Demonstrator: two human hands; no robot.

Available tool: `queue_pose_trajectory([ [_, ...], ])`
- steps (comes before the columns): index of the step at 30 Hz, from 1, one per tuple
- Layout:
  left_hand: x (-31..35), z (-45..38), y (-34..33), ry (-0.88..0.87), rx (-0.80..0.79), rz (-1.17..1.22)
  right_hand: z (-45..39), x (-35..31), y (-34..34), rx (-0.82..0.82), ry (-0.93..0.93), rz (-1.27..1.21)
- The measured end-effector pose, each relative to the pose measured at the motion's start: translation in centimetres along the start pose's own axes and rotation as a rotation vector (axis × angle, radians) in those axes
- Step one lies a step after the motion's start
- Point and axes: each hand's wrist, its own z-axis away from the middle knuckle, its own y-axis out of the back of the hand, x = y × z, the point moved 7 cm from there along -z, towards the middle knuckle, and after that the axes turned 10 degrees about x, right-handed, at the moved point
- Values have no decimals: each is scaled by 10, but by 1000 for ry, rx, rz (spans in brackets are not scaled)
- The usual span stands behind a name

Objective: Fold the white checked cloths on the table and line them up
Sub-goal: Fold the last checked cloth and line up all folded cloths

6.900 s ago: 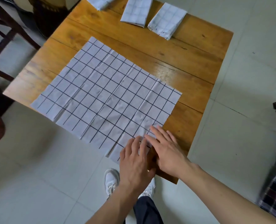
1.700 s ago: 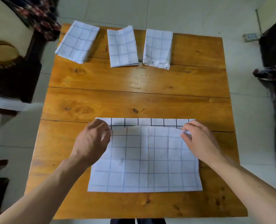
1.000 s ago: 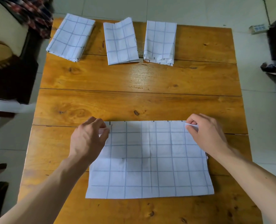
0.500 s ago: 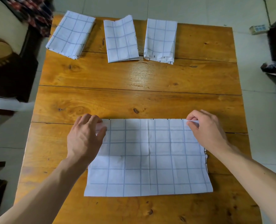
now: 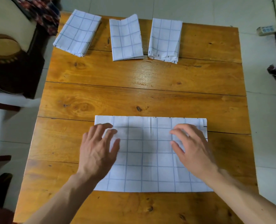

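Both hands flat, fingers spread, nothing gripped: left hand [image 5: 98, 149] and right hand [image 5: 190, 147] press the half-folded cloth [image 5: 150, 159] on the near worktop [image 5: 134, 97]. I see three folded cloths [image 5: 126, 38] lined along the far edge.

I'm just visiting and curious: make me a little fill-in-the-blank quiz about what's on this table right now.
1. Along the far edge of the brown wooden plank table lie ___ folded white checked cloths.
2. The large half-folded white checked cloth lies at the table's ___ edge.
3. The left hand and right hand both rest on that cloth with fingers ___.
4. The far-left folded cloth lies ___ compared with the other two.

Missing words: three; near; spread; tilted
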Motion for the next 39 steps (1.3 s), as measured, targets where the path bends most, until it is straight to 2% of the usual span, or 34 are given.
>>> queue_pose_trajectory([
  [3, 22, 19, -5, -96, -97, 29, 12, -20, -10, -86, 78, -3],
  [7, 41, 40, -4, -140, -98, 98, 34, -47, -25, -165, 162, 17],
  [10, 48, 61, -6, -147, -155, 78, 54, -61, -38, -204, 208, 62],
  [14, 48, 80, -9, -159, -239, -11, 69, -69, -48, -198, 221, 92],
  [23, 47, 108, -22, -270, -306, -107, 94, -69, -60, -222, 178, 147],
  [34, 49, 125, -31, -325, -261, -85, 106, -66, -72, -176, 189, 208],
  [39, 47, 131, -41, -330, -294, -55, 113, -74, -82, -182, 232, 202],
])
